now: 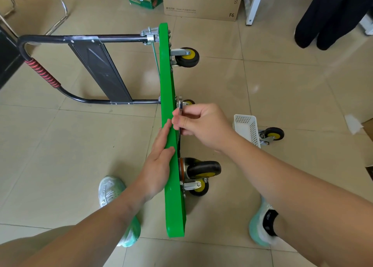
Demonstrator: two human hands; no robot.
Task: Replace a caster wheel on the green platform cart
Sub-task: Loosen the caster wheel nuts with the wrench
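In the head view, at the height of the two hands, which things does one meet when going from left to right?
Left hand → green platform, standing on its edge → wrench → right hand, which grips it → white basket → loose caster wheel on the floor.

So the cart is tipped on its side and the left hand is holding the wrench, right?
Not quite. The right hand holds the wrench; the left hand lies flat against the green cart, which is tipped on its side. The head view shows it.
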